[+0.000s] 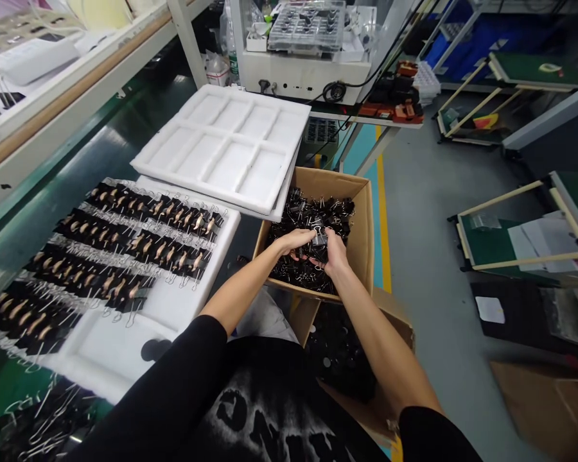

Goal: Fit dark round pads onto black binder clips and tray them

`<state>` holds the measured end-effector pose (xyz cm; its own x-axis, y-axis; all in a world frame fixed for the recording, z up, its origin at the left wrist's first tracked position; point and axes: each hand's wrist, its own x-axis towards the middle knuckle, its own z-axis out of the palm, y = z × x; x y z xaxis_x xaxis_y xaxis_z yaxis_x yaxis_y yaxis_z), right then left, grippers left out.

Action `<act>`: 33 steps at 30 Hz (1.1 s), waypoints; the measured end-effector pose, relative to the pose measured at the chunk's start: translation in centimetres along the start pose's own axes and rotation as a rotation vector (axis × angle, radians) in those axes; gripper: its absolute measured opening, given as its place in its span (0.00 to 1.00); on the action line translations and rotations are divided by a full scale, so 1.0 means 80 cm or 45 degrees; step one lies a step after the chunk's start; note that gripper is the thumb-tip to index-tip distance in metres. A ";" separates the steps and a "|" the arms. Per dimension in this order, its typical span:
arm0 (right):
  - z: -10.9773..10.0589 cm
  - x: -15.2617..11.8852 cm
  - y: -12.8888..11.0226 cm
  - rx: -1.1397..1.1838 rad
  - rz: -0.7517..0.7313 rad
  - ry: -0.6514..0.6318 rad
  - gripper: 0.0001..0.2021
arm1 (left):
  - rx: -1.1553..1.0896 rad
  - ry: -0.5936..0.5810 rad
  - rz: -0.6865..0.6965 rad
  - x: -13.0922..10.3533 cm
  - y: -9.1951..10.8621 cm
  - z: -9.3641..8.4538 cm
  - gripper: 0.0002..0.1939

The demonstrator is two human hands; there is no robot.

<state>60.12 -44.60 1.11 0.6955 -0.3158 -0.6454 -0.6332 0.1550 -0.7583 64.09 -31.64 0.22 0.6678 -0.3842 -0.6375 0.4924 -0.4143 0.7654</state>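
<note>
Both my hands are over a cardboard box (361,240) filled with black binder clips (293,208). Between them is one black binder clip (320,239), its body facing up. My left hand (296,241) grips its left side, and my right hand (336,250) grips its right side. The fingertips underneath are partly hidden. To the left, a white foam tray (173,305) bears rows of clipped black pieces (149,247) with tan strips showing. A round black piece (155,350) lies in the tray's near compartment.
Stacked white foam trays (231,138) stand behind the filled one. A second cardboard box (404,321) with round black pieces sits below the clip box. Loose binder clips (43,417) lie at the lower left. Carts (525,237) stand along the right, past a yellow floor line (383,218).
</note>
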 end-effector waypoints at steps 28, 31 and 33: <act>0.010 -0.088 -0.127 0.237 -0.557 -0.043 0.14 | 0.090 0.241 0.463 -0.116 0.140 -0.037 0.24; 0.017 -0.087 -0.120 0.106 -0.413 -0.062 0.16 | 0.068 0.220 0.379 -0.112 0.127 -0.040 0.24; 0.017 -0.088 -0.117 0.078 -0.431 -0.066 0.16 | 0.065 0.220 0.378 -0.115 0.122 -0.039 0.24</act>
<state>61.58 -42.53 12.61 0.8798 -0.3113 -0.3591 -0.3433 0.1060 -0.9332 64.48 -29.53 13.83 0.8645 -0.3505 -0.3602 0.2369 -0.3479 0.9071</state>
